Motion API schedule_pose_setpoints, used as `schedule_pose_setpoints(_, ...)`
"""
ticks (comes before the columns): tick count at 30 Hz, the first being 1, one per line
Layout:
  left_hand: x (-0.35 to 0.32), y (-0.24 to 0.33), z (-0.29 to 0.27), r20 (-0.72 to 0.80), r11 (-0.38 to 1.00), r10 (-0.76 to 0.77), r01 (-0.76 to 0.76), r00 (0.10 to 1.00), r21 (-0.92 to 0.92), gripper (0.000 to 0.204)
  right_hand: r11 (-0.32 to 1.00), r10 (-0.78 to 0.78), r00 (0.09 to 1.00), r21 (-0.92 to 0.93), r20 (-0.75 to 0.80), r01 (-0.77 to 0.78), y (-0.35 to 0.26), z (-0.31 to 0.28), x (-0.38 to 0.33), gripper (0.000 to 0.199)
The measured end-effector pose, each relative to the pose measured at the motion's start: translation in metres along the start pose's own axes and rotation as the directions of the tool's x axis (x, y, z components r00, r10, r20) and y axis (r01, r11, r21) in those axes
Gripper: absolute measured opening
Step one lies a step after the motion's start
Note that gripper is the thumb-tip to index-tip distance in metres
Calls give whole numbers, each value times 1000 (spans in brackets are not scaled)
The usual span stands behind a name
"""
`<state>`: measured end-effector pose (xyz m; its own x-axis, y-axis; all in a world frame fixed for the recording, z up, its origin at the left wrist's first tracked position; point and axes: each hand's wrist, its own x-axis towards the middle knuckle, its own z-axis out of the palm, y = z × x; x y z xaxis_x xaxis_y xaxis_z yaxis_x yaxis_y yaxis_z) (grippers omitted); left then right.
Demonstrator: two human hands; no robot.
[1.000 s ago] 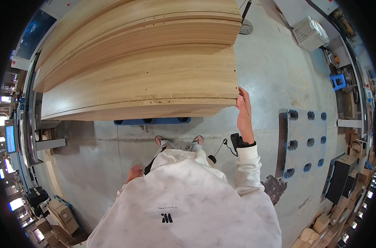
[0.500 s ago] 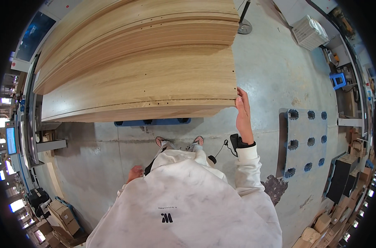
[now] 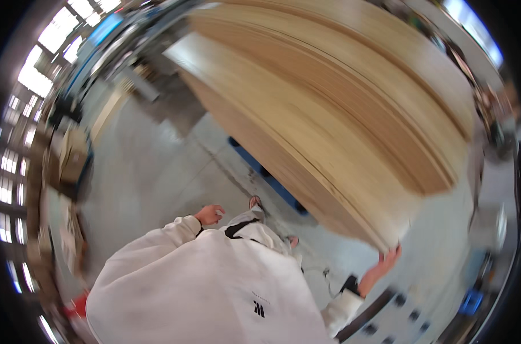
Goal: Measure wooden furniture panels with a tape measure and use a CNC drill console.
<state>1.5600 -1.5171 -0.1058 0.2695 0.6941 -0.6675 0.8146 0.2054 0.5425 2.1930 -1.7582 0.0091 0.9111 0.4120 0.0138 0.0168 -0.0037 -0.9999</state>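
Observation:
A thick stack of light wood-grain panels [image 3: 306, 132] runs from the upper left down to the lower right, its boards lying flat in stepped layers. At its near right corner, my right hand [image 3: 380, 266] has thumb and fingers around the edge of the top wooden panel; motion smears the fingertips. My left hand [image 3: 210, 214] hangs low beside my body, apart from the stack. Its fingers are loosely bent and spread, with nothing in them. Under the stack, part of a blue pallet [image 3: 269, 178] shows.
A pallet with dark round holes [image 3: 399, 315] lies on the floor at the lower right, near a blue stool [image 3: 471, 301]. Cardboard boxes [image 3: 72, 155] stand at the left. My feet are on the grey concrete floor [image 3: 140, 178] beside the stack.
My view has swung left, so the stack now slants down to the right. My left hand has come up and forward a little. The right hand stays at the panel's corner.

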Motion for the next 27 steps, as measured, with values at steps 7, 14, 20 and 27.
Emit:
schedule_pose_setpoints(7,-15,-110,-28,-291,976,201,-166,935,143,32,932,-165,986,-330,-11,152,-29,30,-10,56)
schedule_pose_setpoints(14,18,-155,-124,-178,980,-14,-22,984,-196,27,585,-614,743,-786,-266,202,-151,206,-116,14)
schedule_pose_setpoints(20,52,-164,-274,-465,979,42,-130,884,-159,24,743,-331,938,-585,99,324,-154,408,-178,44)
schedule_pose_setpoints(27,48,-44,-496,-661,764,492,-644,566,18,24,728,-187,715,-393,674,561,-163,645,-292,20)
